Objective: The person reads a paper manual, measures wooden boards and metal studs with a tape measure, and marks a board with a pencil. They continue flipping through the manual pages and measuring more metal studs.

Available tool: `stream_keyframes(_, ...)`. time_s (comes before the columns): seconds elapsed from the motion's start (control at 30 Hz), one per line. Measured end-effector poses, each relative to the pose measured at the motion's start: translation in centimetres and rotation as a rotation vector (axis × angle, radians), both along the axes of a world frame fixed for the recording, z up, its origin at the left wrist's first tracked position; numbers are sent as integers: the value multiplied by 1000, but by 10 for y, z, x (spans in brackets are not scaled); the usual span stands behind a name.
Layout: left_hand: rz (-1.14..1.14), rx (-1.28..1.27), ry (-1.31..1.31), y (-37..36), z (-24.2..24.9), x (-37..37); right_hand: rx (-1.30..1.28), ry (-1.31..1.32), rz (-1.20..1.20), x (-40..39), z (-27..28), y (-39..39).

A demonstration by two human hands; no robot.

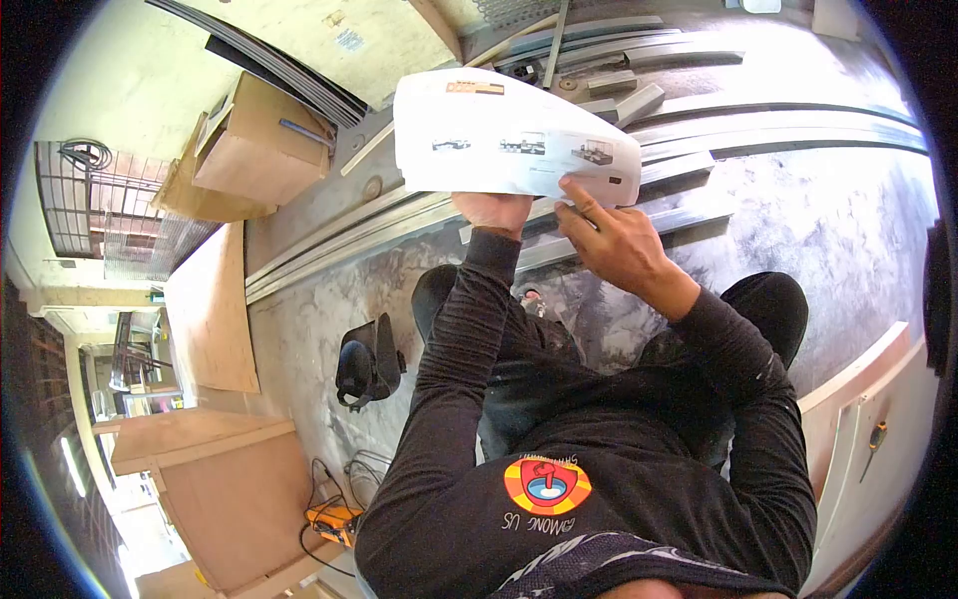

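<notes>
A white printed sheet [499,125] with small pictures of vehicles or equipment and an orange block is held up in front of me, slightly curved. My left hand [494,212] grips its lower edge, with most of the fingers hidden behind the paper. Beside it on the right, my right hand [614,240] has its index finger extended to the sheet's lower edge, near the printed pictures. The other fingers of that hand are curled, and a small dark item seems to lie between them, too small to name.
Long metal bars [798,130] lie on the floor beyond the sheet. A cardboard box [264,145] stands at upper left, a black welding mask [369,364] rests left of my legs, and an orange tool [334,521] with cables sits lower left. A screwdriver [875,439] lies on a right-hand board.
</notes>
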State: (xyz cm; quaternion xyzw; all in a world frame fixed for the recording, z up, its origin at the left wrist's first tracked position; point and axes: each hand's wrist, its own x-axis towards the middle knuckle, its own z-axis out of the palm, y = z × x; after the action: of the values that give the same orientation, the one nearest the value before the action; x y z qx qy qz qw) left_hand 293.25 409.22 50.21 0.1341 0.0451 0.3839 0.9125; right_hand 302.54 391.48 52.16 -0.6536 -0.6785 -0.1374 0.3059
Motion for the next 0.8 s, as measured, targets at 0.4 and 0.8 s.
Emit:
stream_keyframes(0.4,-22,-17,-102,0,4,1,-57,-33,-17,0,0,1)
stream_keyframes(0.8,-31,27,-100,0,-2,1,-31,17,-36,-1,3,0)
